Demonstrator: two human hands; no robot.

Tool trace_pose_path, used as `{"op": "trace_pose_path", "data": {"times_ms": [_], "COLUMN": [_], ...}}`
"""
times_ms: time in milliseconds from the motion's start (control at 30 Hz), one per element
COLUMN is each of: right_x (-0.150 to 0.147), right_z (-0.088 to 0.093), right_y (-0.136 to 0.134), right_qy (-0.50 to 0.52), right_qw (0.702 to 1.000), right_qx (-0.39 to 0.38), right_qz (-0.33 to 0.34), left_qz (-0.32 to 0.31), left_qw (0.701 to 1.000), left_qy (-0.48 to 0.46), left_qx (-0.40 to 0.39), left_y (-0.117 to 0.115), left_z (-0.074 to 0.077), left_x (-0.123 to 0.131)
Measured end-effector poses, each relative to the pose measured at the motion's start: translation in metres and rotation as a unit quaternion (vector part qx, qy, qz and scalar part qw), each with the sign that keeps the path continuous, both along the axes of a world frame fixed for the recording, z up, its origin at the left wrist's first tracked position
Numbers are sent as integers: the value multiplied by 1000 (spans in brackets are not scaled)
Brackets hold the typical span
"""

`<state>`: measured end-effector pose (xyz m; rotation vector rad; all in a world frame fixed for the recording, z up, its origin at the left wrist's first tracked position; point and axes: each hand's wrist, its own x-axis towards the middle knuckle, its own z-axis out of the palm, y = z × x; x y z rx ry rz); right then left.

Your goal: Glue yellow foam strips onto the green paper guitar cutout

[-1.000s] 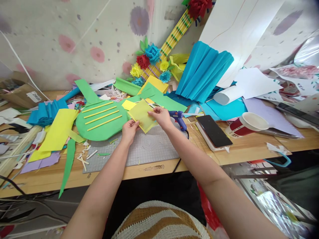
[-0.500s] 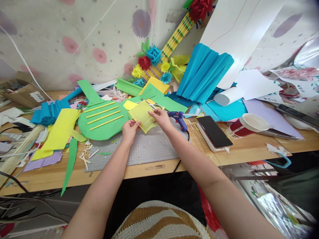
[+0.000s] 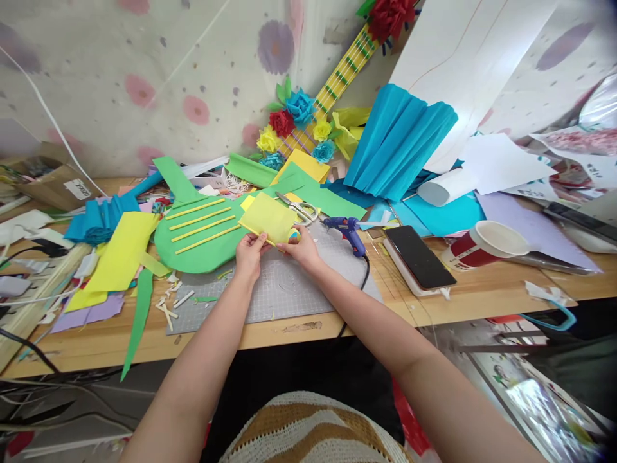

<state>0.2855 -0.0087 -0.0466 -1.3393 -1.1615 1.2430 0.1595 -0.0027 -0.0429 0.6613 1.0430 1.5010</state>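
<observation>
Both hands grip a small sheet of yellow paper [image 3: 268,217] above a grey cutting mat [image 3: 289,296]. My left hand [image 3: 250,257] pinches its lower left edge, and my right hand [image 3: 303,247] closes on the lower right corner. A narrow folded strip runs along the sheet's near edge, between the fingers. Just behind the right hand lie scissors [image 3: 299,207], partly covered by the paper. A green paddle-shaped piece [image 3: 207,251] with several thin yellow strips across it rests left of the hands. On the right lies a blue glue gun [image 3: 348,233].
A phone [image 3: 419,256] and a paper cup [image 3: 482,244] stand to the right. Blue crepe paper [image 3: 398,145] leans at the back near a flower-decorated paper guitar [image 3: 337,83]. Yellow sheets [image 3: 123,251], paper scraps [image 3: 168,312] and cables crowd the left side.
The yellow paper has turned in my hands. My right hand has moved down from its upper right side to the lower right corner, uncovering more of the scissors.
</observation>
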Motion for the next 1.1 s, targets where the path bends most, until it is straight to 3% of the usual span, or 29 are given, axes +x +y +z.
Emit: {"op": "trace_pose_path", "data": {"times_ms": [167, 367, 500, 700, 900, 967, 1100], "right_x": [0, 4, 7, 13, 39, 57, 103], "right_z": [-3, -9, -11, -8, 16, 29, 56], "right_y": [-2, -2, -3, -5, -4, -9, -29], "right_qy": [-3, 18, 17, -68, -81, -109, -196], "right_qw": [1000, 999, 1000, 998, 995, 992, 969], "right_qx": [29, 14, 16, 13, -39, -41, -72], "right_qz": [1, -24, -10, -5, 45, 51, 132], "left_qz": [-4, -89, -40, -17, -1, -2, 2], "left_qw": [1000, 996, 998, 999, 999, 998, 997], "left_qy": [5, -1, 0, 18, 37, 45, 68], "left_qx": [-6, -28, -37, -40, -39, -37, -33], "left_y": [-1, -4, -4, -4, 0, 1, 0], "left_z": [0, 7, 6, 1, -4, -4, -2], "left_x": [0, -4, -3, 1, -2, -3, -1]}}
